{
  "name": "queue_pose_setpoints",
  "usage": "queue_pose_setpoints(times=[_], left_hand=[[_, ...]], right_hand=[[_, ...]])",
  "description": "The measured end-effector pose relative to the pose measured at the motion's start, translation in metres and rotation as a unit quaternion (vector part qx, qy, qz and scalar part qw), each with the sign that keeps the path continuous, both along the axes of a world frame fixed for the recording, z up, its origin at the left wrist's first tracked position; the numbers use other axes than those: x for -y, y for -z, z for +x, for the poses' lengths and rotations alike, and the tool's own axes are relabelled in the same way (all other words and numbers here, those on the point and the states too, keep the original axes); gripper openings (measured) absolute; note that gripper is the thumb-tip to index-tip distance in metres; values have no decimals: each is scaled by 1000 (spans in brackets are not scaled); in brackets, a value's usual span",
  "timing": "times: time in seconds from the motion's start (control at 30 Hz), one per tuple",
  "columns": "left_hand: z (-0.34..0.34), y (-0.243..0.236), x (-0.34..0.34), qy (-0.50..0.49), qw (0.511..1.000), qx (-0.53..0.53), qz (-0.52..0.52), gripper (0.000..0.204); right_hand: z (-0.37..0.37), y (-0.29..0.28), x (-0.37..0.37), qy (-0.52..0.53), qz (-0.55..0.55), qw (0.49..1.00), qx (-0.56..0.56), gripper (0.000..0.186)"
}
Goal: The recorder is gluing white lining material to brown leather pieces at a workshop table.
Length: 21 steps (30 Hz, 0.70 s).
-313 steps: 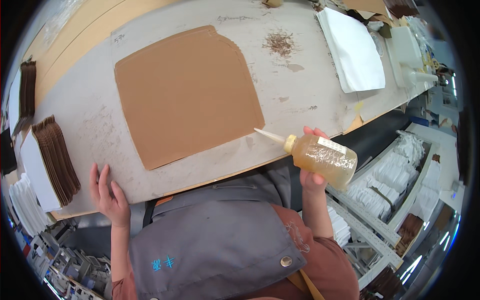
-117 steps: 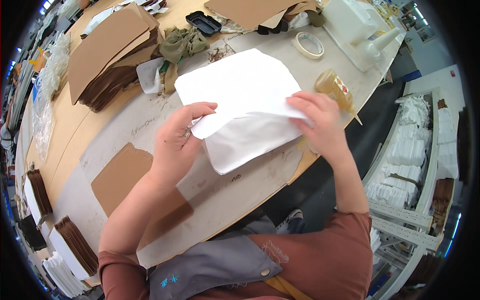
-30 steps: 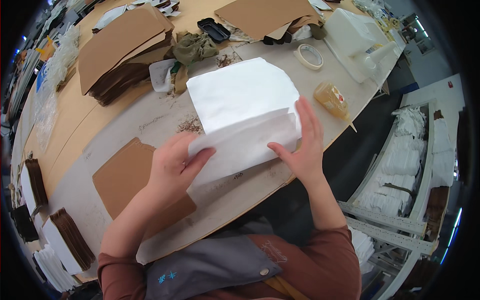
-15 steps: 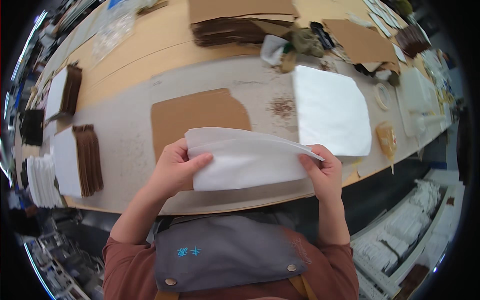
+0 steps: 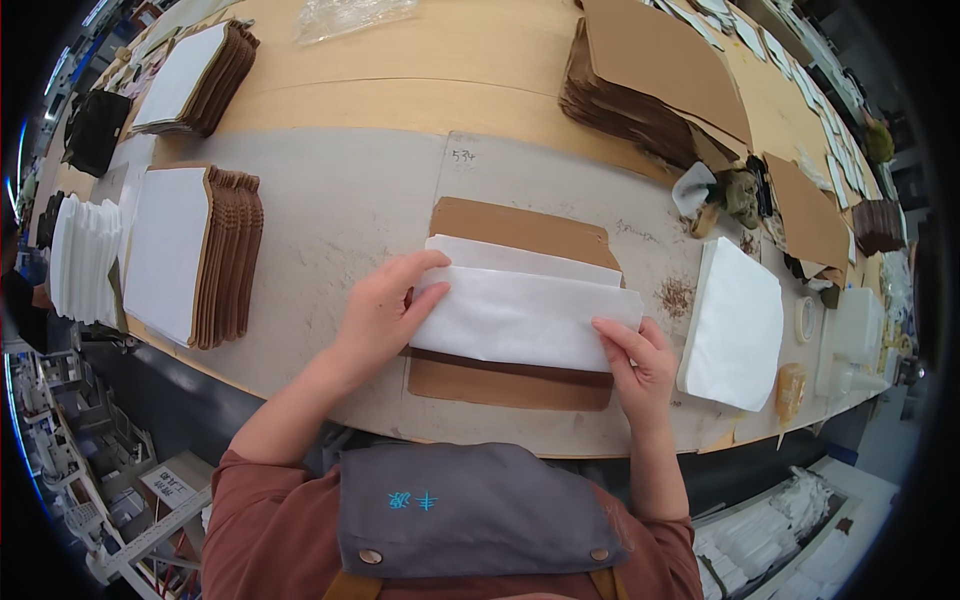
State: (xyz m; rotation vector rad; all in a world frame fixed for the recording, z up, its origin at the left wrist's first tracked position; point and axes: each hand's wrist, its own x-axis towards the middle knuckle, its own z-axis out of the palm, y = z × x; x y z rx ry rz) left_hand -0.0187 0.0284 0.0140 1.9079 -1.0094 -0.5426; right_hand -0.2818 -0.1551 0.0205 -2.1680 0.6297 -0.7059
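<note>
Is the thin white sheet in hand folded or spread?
Folded: the thin white sheet, held by left hand and right hand, doubles back on its near side, the lower layer's edge showing beyond.

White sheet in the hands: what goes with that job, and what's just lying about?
With the job:
white sheet
brown sheet below it
white pile beside right hand, probably
bottle, probably

Lying about, it seems:
green rag
clear plastic

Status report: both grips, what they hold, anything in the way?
Left grip, right grip: both on folded white sheet. Sheet over brown panel, contact unclear. White stack right of panel, seemingly not obstructing.
</note>
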Motion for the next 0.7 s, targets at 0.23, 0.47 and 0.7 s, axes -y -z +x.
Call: queue_pose_setpoints(times=[0.23,0.47,0.7], left_hand=[[32,11,21,20,994,96,-45,15],[39,9,28,25,996,85,-12,11],[37,15,28,20,994,103,-27,14]], right_hand=[[28,-6,10,30,-10,997,-66,23],[35,0,20,44,-11,996,-79,22],[37,5,25,50,-30,994,-88,20]])
